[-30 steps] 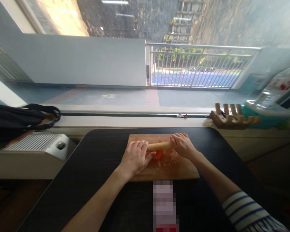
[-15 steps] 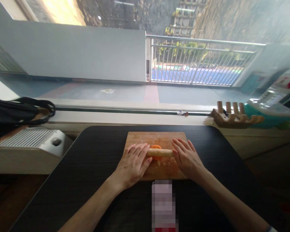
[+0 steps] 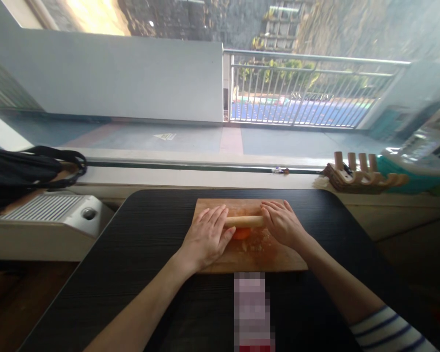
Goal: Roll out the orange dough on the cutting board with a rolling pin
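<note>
A wooden board (image 3: 278,256) lies on the black table (image 3: 146,244). Across it rests a pale wooden rolling pin (image 3: 244,221), on top of an orange lump (image 3: 241,233) with crumbs spread around it. My left hand (image 3: 207,238) lies flat on the pin's left end, fingers stretched forward. My right hand (image 3: 282,224) presses flat on the pin's right end, fingers stretched too. Both palms cover the pin's ends.
A white ribbed appliance (image 3: 47,215) and a black bag (image 3: 18,171) sit to the left. A wooden rack (image 3: 359,173) and a teal container (image 3: 407,171) stand on the sill at right. A blurred patch (image 3: 254,308) lies near the table's front edge. A window with a railing is beyond.
Both hands pulled the rolling pin towards me over the orange lump, then pushed it away again. The lump now shows on the near side of the pin.
</note>
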